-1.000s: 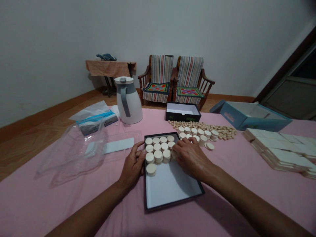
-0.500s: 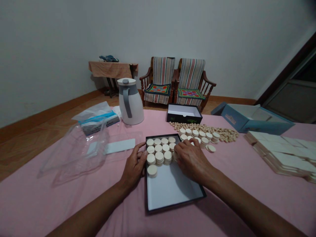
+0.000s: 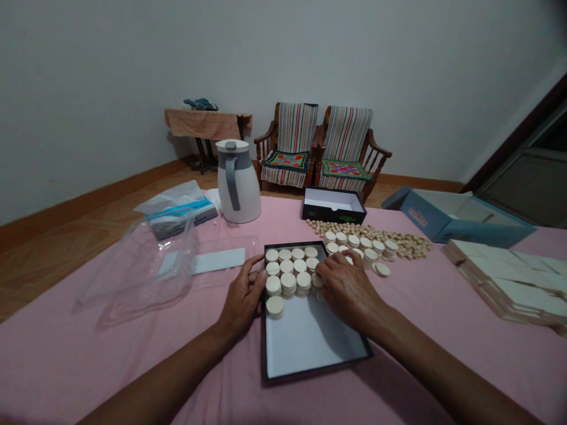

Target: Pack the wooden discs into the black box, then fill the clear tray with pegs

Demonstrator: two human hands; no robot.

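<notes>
A shallow black box with a white floor (image 3: pixel 310 345) lies on the pink cloth in front of me. Stacks of pale round wooden discs (image 3: pixel 289 270) fill its far end. My left hand (image 3: pixel 243 297) rests against the box's left wall, fingers spread along the rim. My right hand (image 3: pixel 348 286) lies inside the box at its right side, fingers curled over a stack of discs there; what the fingers grip is hidden. More disc stacks (image 3: pixel 363 244) stand just beyond the box.
Small wooden beads (image 3: pixel 398 239) lie scattered behind the discs, by a small black box (image 3: pixel 333 205). A white jug (image 3: pixel 237 182), clear plastic bags (image 3: pixel 146 262), a blue box (image 3: pixel 447 215) and flat pale tiles (image 3: pixel 514 274) are around. Two striped chairs stand behind the table.
Both hands stay at the box. My right hand has drawn back slightly toward me along the disc rows; the view has shifted a little.
</notes>
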